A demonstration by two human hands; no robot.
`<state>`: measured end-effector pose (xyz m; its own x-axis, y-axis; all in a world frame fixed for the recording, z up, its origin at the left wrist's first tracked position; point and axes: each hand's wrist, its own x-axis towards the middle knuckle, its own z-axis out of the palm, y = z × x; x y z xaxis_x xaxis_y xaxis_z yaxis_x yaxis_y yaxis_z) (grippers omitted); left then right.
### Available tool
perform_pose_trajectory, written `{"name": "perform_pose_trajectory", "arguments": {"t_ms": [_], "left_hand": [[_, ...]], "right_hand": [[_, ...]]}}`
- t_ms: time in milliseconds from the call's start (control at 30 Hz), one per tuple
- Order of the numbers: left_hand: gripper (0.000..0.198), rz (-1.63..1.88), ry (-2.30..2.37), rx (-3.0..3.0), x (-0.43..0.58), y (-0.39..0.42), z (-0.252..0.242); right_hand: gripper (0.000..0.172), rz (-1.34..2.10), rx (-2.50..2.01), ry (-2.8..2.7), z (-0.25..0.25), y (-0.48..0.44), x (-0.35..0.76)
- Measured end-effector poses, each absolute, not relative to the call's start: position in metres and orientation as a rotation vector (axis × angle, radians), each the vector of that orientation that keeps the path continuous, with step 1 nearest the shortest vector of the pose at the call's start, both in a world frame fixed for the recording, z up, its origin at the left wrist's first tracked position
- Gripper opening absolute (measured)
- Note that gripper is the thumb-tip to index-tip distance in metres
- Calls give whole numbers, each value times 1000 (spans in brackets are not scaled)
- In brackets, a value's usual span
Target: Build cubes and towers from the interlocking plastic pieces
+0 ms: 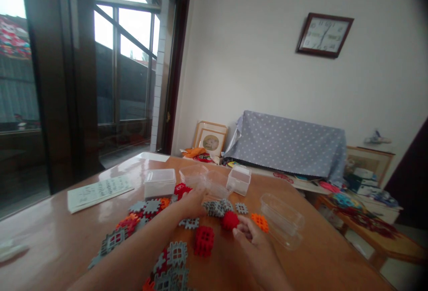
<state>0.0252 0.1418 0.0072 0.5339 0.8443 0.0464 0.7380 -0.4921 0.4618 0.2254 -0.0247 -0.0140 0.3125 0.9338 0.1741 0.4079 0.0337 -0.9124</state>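
My left hand (pixel 193 202) reaches forward over the brown table (pixel 60 237), its fingers curled on a pile of grey waffle tiles (pixel 217 207); I cannot make out what it grips. My right hand (pixel 250 234) is closed in a pinch on a red waffle tile (pixel 230 220). An orange tile (pixel 260 222) lies just right of it. A red cube built of tiles (pixel 204 240) stands between my arms. Grey, red and orange tiles (pixel 133 224) are scattered left of my left arm and near the table's front edge.
Three clear plastic boxes stand beyond the tiles: one at the left (pixel 159 182), one behind (pixel 238 180), one lying at the right (pixel 282 219). A printed sheet (pixel 98 191) lies at the left. A low side table (pixel 364 224) with clutter stands to the right.
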Motion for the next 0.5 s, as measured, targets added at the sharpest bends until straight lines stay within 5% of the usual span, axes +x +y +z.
{"name": "perform_pose_trajectory", "arguments": {"t_ms": [200, 400, 500], "left_hand": [[59, 358, 1364, 2459, 21, 134, -9], [50, 378, 1355, 2482, 16, 136, -23], [47, 397, 1347, 2489, 12, 138, -27]], "right_hand": [[62, 619, -1693, -1406, 1, 21, 238], [31, 535, -2043, -1487, -7, 91, 261], [32, 561, -2176, -1538, -15, 117, 265]]}}
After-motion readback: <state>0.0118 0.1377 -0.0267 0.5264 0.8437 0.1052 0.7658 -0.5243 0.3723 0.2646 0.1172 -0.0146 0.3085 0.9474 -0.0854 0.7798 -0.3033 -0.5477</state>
